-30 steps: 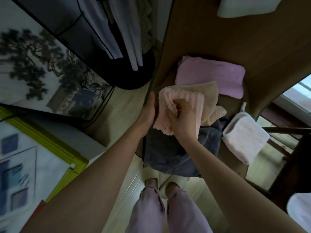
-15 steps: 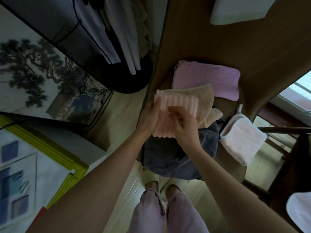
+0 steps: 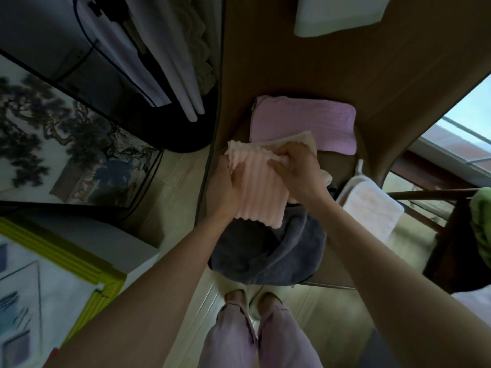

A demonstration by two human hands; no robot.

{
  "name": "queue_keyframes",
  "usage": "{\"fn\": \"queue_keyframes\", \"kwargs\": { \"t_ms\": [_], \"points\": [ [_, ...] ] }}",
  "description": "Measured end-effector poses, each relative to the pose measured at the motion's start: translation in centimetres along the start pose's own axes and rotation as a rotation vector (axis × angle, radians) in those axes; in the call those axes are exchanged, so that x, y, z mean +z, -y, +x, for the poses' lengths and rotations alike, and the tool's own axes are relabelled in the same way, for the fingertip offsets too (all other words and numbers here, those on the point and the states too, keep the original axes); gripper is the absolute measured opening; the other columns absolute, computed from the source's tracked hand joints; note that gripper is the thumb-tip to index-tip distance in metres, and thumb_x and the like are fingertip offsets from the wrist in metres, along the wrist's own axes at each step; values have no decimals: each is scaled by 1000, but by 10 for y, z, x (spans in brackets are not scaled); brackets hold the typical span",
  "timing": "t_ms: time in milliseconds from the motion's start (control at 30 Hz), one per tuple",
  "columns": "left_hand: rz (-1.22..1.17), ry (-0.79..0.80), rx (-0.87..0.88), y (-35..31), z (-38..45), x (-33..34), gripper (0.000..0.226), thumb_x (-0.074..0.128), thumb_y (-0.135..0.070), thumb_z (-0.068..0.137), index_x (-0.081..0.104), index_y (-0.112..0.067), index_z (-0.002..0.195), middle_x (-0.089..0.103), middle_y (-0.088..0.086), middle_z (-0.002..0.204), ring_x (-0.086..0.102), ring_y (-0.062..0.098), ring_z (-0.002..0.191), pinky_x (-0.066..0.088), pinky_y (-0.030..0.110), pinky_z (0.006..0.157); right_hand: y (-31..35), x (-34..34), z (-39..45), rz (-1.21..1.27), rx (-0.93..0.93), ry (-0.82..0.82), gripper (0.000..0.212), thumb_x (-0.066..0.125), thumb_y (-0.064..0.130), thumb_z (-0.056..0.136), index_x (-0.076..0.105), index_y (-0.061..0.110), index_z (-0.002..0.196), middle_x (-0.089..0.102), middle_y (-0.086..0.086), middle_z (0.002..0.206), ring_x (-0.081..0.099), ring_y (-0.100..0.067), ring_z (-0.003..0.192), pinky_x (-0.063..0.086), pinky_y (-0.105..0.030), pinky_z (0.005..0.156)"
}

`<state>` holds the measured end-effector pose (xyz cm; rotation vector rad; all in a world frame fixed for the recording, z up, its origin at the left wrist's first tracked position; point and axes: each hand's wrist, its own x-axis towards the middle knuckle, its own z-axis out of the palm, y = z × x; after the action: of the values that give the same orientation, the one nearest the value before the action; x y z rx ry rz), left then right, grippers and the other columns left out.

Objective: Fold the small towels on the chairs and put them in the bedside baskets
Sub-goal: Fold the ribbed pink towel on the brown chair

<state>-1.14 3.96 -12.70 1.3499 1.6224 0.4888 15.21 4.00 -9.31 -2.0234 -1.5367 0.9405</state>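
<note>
**Both hands folding pink ribbed towel above chair pile**

Nearest the camera: the person's legs in pale lilac trousers (image 3: 255, 338) and light slippers (image 3: 249, 298) on the pale wood floor (image 3: 318, 304), standing right at the chair edge so both arms reach the pile without leaning.

Just beyond, a dark grey plush towel (image 3: 268, 251) is bunched on the front of the wooden chair seat (image 3: 334, 274), overhanging its edge; unfolded, likely waiting its turn.

Above it, the small pink ribbed fleece towel (image 3: 260, 192) is held between both hands, lifted clear of the grey one so the fold can hang straight. Left hand (image 3: 225, 192) is curled on the towel's left edge, thumb over the front, steadying that side. Right hand (image 3: 297, 171) pinches the top right corner with curled fingers, apparently to draw it across or square the edges. Judgement: mid-fold, not ready for a basket; no basket is in view.

Behind the pink towel, a beige towel (image 3: 305, 139) peeks out, partly hidden by the right hand. To the right, a white folded towel (image 3: 372, 208) sits at the chair's right edge, seemingly set aside as done.

Further back, a lilac folded towel (image 3: 303, 126) lies flat against the rear of the seat, below the wooden chair back (image 3: 318, 57). A white cloth (image 3: 340, 14) lies at the top of the frame. Far left, hanging pale garments (image 3: 170, 62) and a tree painting (image 3: 53, 134). A green cloth (image 3: 481, 221) sits at the right margin.
</note>
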Motion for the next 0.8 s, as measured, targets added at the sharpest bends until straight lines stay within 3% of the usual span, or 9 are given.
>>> {"fn": "queue_keyframes", "kwargs": {
  "t_ms": [100, 233, 367, 433, 567, 700, 800],
  "points": [
    [-36, -10, -17, 1, 3, 1, 41, 36, -32, 104, 40, -15, 141, 54, 3, 134, 53, 14, 117, 42, 32, 102, -1, -1, 0, 33, -15, 10, 15, 67, 24, 89, 60, 12, 96, 56, 7, 93, 51, -17, 96, 39, -30, 81],
    [-64, -29, -8, 4, 4, 1, 39, 37, -29, 104, 42, -16, 139, 54, 3, 134, 52, 10, 116, 40, 30, 102, 0, -9, -3, 148, -51, -4, 16, 71, 17, 85, 58, 19, 94, 56, 13, 92, 51, -13, 99, 36, -21, 79],
    [-56, -23, 2, 6, 5, 2, 38, 36, -30, 104, 42, -15, 139, 55, 4, 132, 54, 15, 118, 42, 40, 106, -6, -13, -4, 148, -32, -16, 29, 72, 17, 83, 61, 22, 109, 59, 12, 103, 53, -15, 107, 42, -29, 90],
    [-59, -22, 6, 3, 7, 3, 36, 35, -31, 104, 44, -17, 137, 55, -1, 128, 55, 13, 113, 44, 37, 103, -9, -14, -4, 134, -26, -12, 33, 72, 18, 83, 60, 21, 114, 61, 9, 108, 53, -18, 110, 43, -32, 92],
    [-97, -22, 26, -4, 6, 3, 32, 33, -29, 105, 45, -20, 134, 52, -13, 116, 53, 4, 106, 41, 24, 92, -10, -15, -1, 47, -55, -8, 30, 69, 14, 86, 64, 15, 116, 64, 1, 113, 54, -19, 110, 37, -24, 88],
    [-102, -20, 55, -1, 5, 2, 28, 34, -26, 104, 47, -19, 128, 57, -6, 118, 56, 9, 104, 46, 32, 96, -9, -11, -13, -234, -454, -181, 15, 70, -2, 77, 70, 6, 91, 66, -9, 88, 60, -28, 82, 40, -31, 79],
    [-91, 10, 84, 1, 1, 0, 21, 34, -29, 103, 44, -29, 122, 56, -9, 116, 55, -2, 100, 46, 28, 95, -20, -4, -35, -378, -687, -227, 11, 64, -5, 85, 70, 4, 87, 66, -9, 85, 61, -29, 76, 43, -34, 85]
  ]
}}
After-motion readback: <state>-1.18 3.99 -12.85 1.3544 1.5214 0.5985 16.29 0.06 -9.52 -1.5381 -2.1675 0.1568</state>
